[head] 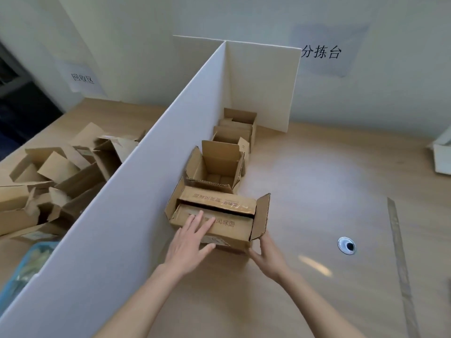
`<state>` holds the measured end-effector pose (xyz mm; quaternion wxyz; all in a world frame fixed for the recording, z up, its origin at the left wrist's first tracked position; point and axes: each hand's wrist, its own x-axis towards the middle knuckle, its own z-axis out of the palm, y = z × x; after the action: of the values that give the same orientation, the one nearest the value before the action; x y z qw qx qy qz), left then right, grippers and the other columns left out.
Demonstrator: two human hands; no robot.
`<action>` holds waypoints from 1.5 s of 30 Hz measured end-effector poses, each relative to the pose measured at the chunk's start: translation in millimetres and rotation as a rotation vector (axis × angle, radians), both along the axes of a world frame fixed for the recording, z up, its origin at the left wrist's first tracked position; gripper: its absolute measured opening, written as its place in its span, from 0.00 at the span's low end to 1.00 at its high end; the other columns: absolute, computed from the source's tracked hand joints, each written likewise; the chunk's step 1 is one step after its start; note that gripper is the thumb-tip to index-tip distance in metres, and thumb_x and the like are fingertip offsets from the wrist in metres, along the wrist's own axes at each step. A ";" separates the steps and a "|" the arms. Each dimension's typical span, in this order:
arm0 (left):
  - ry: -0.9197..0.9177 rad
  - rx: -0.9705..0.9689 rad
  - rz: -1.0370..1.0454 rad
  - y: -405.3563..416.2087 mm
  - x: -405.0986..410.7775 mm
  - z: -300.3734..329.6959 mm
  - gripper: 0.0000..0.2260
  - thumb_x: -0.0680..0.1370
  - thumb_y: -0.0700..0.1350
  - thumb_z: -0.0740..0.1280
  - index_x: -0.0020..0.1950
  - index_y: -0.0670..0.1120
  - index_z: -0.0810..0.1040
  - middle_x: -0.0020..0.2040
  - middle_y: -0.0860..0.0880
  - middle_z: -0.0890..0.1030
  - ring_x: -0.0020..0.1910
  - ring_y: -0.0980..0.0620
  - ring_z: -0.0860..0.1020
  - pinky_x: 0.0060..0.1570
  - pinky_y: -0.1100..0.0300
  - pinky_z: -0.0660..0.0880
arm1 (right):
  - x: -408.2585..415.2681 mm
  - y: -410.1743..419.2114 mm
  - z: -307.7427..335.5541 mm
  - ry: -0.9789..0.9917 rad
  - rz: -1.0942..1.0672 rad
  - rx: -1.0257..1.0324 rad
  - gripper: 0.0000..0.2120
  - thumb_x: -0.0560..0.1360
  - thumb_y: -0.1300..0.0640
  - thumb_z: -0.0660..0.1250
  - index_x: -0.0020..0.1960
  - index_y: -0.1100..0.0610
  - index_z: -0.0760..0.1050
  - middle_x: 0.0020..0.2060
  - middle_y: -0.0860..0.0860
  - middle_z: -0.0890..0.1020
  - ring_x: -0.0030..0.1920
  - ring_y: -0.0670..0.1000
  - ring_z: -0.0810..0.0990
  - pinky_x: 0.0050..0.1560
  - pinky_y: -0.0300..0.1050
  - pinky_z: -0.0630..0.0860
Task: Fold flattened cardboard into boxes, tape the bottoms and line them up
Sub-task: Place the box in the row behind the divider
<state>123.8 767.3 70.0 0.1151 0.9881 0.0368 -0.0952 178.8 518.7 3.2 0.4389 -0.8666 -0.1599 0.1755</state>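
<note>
A folded cardboard box (231,224) with printed flaps stands nearest me on the table, last in a row along the white divider. My left hand (189,242) lies flat on its near top flap, fingers straight. My right hand (267,256) touches the box's near right corner with straight fingers, just below the raised side flap (261,215). Beyond it stands an open box (214,167), and further boxes (238,129) continue the row toward the back.
A tall white divider (136,179) runs along the left of the row. Left of it lies a pile of flattened and crumpled cardboard (56,172). A cable hole (346,245) is in the wooden table (317,179) at right. A white object (443,154) sits at the far right edge.
</note>
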 end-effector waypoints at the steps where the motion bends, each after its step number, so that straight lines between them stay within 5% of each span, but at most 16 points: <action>1: 0.006 0.000 0.008 0.5 4.7 -1.8 0.30 0.82 0.62 0.58 0.81 0.63 0.49 0.82 0.57 0.42 0.81 0.53 0.42 0.77 0.50 0.57 | 2.3 5.0 1.7 0.024 -0.009 0.003 0.29 0.80 0.50 0.68 0.77 0.48 0.62 0.73 0.46 0.69 0.72 0.49 0.71 0.70 0.49 0.72; 7: 0.042 0.048 0.018 12.9 17.2 4.3 0.31 0.81 0.62 0.59 0.81 0.61 0.50 0.83 0.54 0.46 0.81 0.50 0.46 0.76 0.50 0.59 | 16.1 -3.2 16.2 0.139 0.063 -0.083 0.37 0.77 0.59 0.67 0.82 0.46 0.55 0.76 0.44 0.69 0.73 0.48 0.71 0.66 0.43 0.71; 12: -0.115 0.160 -0.021 16.1 32.5 24.3 0.28 0.81 0.62 0.60 0.79 0.56 0.61 0.80 0.50 0.62 0.76 0.50 0.63 0.71 0.53 0.63 | 37.0 -28.2 61.9 -0.296 -0.444 0.038 0.23 0.78 0.66 0.64 0.71 0.50 0.74 0.62 0.48 0.80 0.58 0.51 0.81 0.56 0.53 0.79; 15: -0.057 0.108 -0.026 15.4 46.5 26.8 0.30 0.80 0.63 0.60 0.80 0.54 0.61 0.80 0.50 0.62 0.78 0.51 0.59 0.74 0.55 0.57 | 55.7 -0.6 114.5 -0.458 -0.241 0.014 0.17 0.80 0.57 0.68 0.69 0.49 0.76 0.60 0.44 0.81 0.60 0.46 0.79 0.54 0.46 0.77; 20: -0.057 0.058 -0.033 21.2 51.6 34.4 0.33 0.71 0.65 0.72 0.72 0.54 0.71 0.63 0.53 0.69 0.64 0.50 0.67 0.65 0.58 0.67 | 86.2 60.8 130.5 -0.407 0.303 -0.583 0.28 0.76 0.41 0.70 0.74 0.46 0.70 0.66 0.48 0.78 0.67 0.54 0.76 0.63 0.51 0.71; 24: -0.133 0.050 -0.045 32.8 39.4 36.1 0.25 0.67 0.62 0.77 0.61 0.54 0.78 0.54 0.55 0.72 0.53 0.52 0.71 0.53 0.60 0.68 | 104.1 70.8 115.3 -0.344 0.471 -0.690 0.19 0.76 0.37 0.67 0.61 0.46 0.77 0.54 0.49 0.81 0.55 0.56 0.80 0.44 0.48 0.72; 28: -0.270 0.101 -0.104 34.5 32.1 34.3 0.23 0.61 0.58 0.82 0.49 0.52 0.77 0.46 0.55 0.73 0.43 0.53 0.74 0.48 0.58 0.73 | 117.3 62.8 109.8 -0.317 0.436 -0.588 0.12 0.82 0.49 0.60 0.57 0.49 0.82 0.53 0.50 0.84 0.54 0.56 0.81 0.45 0.48 0.77; 32: -0.400 0.147 -0.174 31.8 24.3 35.8 0.20 0.62 0.46 0.83 0.42 0.49 0.73 0.39 0.53 0.72 0.36 0.50 0.72 0.42 0.56 0.75 | 121.5 67.1 112.3 -0.261 0.473 -0.671 0.22 0.73 0.35 0.72 0.59 0.48 0.78 0.52 0.48 0.82 0.53 0.53 0.80 0.43 0.46 0.76; 38: -0.431 0.126 -0.163 27.0 2.2 17.7 0.23 0.58 0.23 0.70 0.40 0.47 0.70 0.37 0.52 0.72 0.33 0.50 0.70 0.31 0.62 0.69 | 130.7 67.4 116.4 -0.179 0.501 -0.677 0.15 0.82 0.44 0.65 0.66 0.48 0.76 0.58 0.51 0.81 0.59 0.56 0.79 0.56 0.53 0.79; 40: -0.349 0.021 -0.104 26.4 -5.1 10.0 0.27 0.59 0.23 0.69 0.42 0.50 0.63 0.40 0.54 0.72 0.37 0.52 0.72 0.39 0.63 0.74 | 134.0 63.7 122.9 -0.088 0.516 -0.591 0.15 0.85 0.47 0.59 0.65 0.51 0.77 0.58 0.51 0.81 0.60 0.56 0.78 0.59 0.53 0.77; 41: -0.297 0.002 -0.082 27.5 -7.1 5.1 0.27 0.61 0.25 0.67 0.45 0.52 0.62 0.44 0.53 0.75 0.44 0.51 0.76 0.50 0.58 0.77 | 135.6 61.3 123.9 -0.051 0.506 -0.536 0.15 0.86 0.49 0.56 0.63 0.53 0.78 0.56 0.51 0.82 0.59 0.55 0.78 0.57 0.50 0.76; 43: -0.147 0.035 -0.075 30.1 -11.7 -3.3 0.21 0.67 0.34 0.66 0.54 0.52 0.66 0.62 0.50 0.76 0.66 0.50 0.73 0.76 0.51 0.61 | 138.9 55.9 123.4 -0.023 0.439 -0.445 0.16 0.87 0.51 0.53 0.49 0.53 0.76 0.45 0.50 0.79 0.51 0.55 0.77 0.45 0.44 0.71; 45: 0.014 0.045 -0.102 32.7 -15.8 -10.4 0.32 0.73 0.54 0.64 0.76 0.53 0.58 0.78 0.54 0.60 0.79 0.53 0.54 0.79 0.51 0.41 | 142.1 52.1 118.8 -0.032 0.339 -0.375 0.18 0.88 0.52 0.52 0.39 0.50 0.67 0.37 0.48 0.74 0.44 0.54 0.74 0.38 0.42 0.66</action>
<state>107.9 800.0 59.6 0.0874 0.9904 -0.0105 -0.1068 320.9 570.8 122.0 0.2321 -0.8964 -0.2743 0.2594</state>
